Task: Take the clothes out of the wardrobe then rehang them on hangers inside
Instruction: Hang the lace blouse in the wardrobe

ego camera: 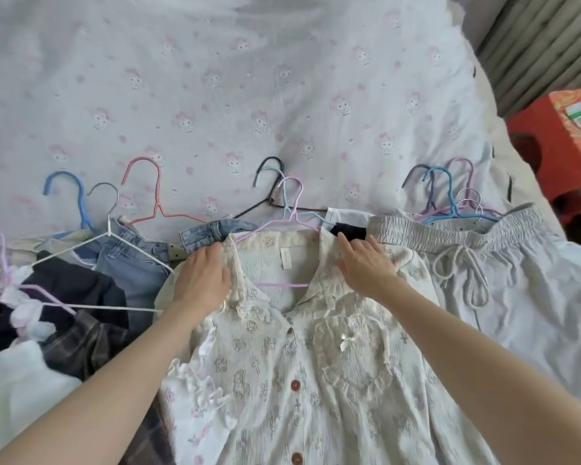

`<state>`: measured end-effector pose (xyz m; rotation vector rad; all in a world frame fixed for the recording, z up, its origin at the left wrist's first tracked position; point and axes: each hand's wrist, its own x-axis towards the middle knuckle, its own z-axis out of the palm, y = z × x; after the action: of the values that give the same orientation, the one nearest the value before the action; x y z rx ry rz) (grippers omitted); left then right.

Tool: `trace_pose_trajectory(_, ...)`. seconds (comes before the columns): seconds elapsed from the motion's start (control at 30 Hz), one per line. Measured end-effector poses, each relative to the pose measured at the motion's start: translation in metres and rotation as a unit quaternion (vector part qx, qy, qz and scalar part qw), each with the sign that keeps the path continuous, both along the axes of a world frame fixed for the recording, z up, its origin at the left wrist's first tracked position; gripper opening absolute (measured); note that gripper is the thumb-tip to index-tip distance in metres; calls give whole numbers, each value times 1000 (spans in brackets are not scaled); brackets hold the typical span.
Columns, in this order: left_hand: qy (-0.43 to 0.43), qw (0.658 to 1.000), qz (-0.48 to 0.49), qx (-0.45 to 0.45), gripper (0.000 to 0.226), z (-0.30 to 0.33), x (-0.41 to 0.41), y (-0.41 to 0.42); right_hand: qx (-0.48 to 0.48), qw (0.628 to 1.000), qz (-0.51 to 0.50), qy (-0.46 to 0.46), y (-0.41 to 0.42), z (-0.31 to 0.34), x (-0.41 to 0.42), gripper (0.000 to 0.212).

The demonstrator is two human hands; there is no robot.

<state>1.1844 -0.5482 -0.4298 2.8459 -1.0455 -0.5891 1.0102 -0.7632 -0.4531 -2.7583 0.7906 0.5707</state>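
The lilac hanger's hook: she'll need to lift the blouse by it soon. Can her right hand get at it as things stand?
Probably yes. The lilac hanger's hook lies bare on the bed sheet just beyond the cream blouse collar, and the right hand rests flat on that collar nearby. Only a light-blue hook crosses beside it.

A bed (282, 62) covered in a pale sheet printed with pink cartoon figures carries a row of clothes along its near edge: jeans (135, 263) and dark garments (67, 297) toward the left, a cream buttoned blouse (282, 380) on a lilac hanger (291, 209) in the middle, grey drawstring trousers (500, 280) toward the right. A pink hanger (148, 196) lies bare on the sheet; the clustered hangers (450, 196) at the right seem to be loose.
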Motion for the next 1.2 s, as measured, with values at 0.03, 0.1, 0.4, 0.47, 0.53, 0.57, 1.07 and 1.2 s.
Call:
trace_pose_trajectory(0.03,2,1000,-6,5,47,1,4,0,3,1000,-10,-19,1,-1,2,46)
trace_pose_trajectory(0.1,13,1000,-20,1,44,3,9,3,25,995,-40,-83,3,0,1,33)
trace_pose_trajectory(0.4,63,991,-50,-105,29,39,-24,13,91,923,-143,-345,26,62,-78,27)
trace_pose_trajectory(0.47,46,986,-65,-147,29,54,-41,9,80,918,-156,-356,31,85,-101,26)
trace_pose_trajectory(0.53,34,978,-81,-187,28,74,-59,5,66,912,-182,-361,38,107,-129,25)
trace_pose_trajectory(0.57,36,975,-94,-198,28,86,-69,3,57,909,-197,-364,41,117,-144,25)
trace_pose_trajectory(1.07,170,883,-263,-349,20,208,-247,-18,-162,805,-354,-448,115,249,-366,41)
trace_pose_trajectory(1.2,154,852,-311,-392,32,247,-300,-26,-224,761,-387,-471,133,279,-423,34)
